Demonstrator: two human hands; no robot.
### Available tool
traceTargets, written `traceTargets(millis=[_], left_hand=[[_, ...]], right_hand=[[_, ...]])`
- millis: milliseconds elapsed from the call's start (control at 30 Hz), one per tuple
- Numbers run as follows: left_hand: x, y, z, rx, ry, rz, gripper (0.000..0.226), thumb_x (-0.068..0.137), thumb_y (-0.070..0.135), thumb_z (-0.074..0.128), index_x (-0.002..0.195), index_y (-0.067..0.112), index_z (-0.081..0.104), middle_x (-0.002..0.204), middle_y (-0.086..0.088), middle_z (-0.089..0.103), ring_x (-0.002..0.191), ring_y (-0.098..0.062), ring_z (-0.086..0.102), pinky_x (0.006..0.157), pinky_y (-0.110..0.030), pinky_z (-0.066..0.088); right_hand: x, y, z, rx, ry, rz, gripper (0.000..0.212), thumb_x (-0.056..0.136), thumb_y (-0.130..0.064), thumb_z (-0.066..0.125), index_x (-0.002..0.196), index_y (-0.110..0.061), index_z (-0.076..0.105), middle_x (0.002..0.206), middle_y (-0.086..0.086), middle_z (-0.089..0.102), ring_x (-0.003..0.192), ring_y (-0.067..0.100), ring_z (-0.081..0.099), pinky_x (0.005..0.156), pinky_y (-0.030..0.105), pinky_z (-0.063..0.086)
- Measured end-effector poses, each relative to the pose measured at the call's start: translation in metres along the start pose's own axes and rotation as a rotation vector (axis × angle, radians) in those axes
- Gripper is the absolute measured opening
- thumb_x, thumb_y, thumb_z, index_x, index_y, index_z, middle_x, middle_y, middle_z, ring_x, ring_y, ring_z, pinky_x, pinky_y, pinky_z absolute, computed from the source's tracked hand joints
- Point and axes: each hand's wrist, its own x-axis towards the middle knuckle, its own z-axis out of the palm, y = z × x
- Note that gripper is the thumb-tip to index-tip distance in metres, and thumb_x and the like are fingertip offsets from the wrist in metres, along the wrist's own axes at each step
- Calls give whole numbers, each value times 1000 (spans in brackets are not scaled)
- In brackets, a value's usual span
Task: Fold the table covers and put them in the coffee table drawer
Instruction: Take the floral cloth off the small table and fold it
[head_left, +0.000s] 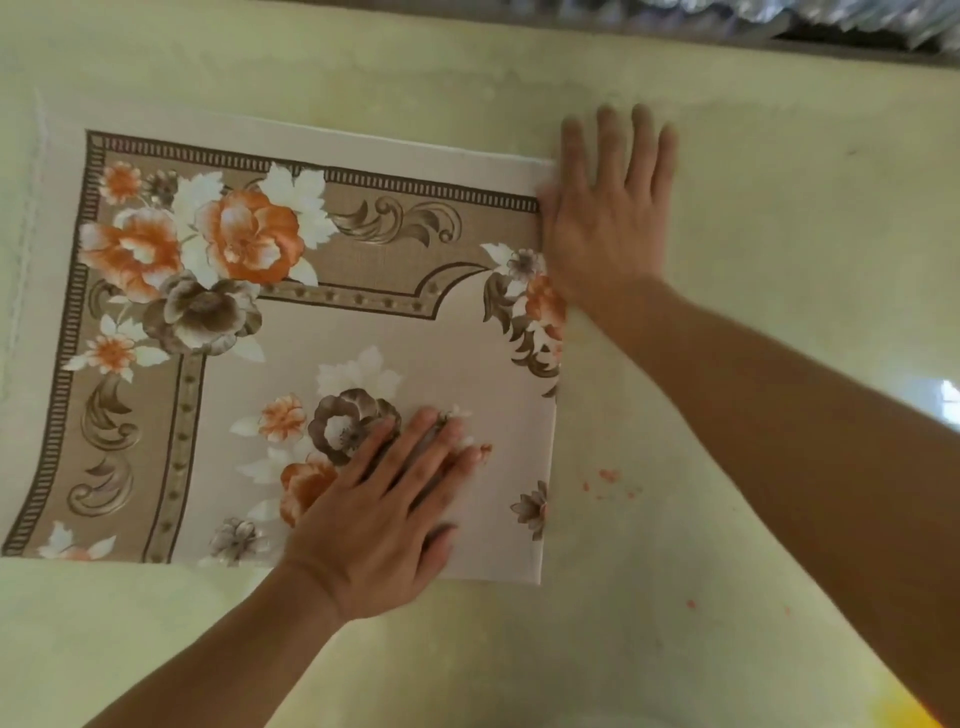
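Cover (311, 338) lying flat on the worktop (727, 519), floral side up, already folded at least once by the look of the crisp right edge. Left hand (384, 514) spread, fingers straight, pressing down on the near right part of the cover. Right hand (608, 208) flat too, palm down, set against the far right corner, half on cloth and half on worktop. Nothing gripped by either. Looks like smoothing a fold just made. Still a large square, so probably more folds to go before it fits a drawer. No drawer, no coffee table, no second cover anywhere in view. Small orange specks on the worktop, just right of the left hand. Stowing not yet begun.
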Motion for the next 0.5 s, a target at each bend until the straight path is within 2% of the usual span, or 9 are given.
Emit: traceTargets(millis=[200, 500], left_hand=[[2, -1, 2, 7, 9, -2, 74, 96, 48, 51, 158, 13, 30, 167, -15, 19, 155, -36, 16, 121, -57, 22], [2, -1, 2, 0, -6, -12, 74, 96, 47, 50, 159, 14, 28, 168, -14, 17, 155, -35, 14, 121, -58, 23]], right_hand=[[70, 8, -2, -84, 20, -21, 60, 103, -43, 20, 153, -13, 31, 155, 20, 35, 149, 44, 19, 123, 57, 8], [64, 6, -9, -25, 67, -30, 54, 103, -37, 25, 147, -9, 39, 151, 20, 40, 145, 46, 27, 123, 58, 13]])
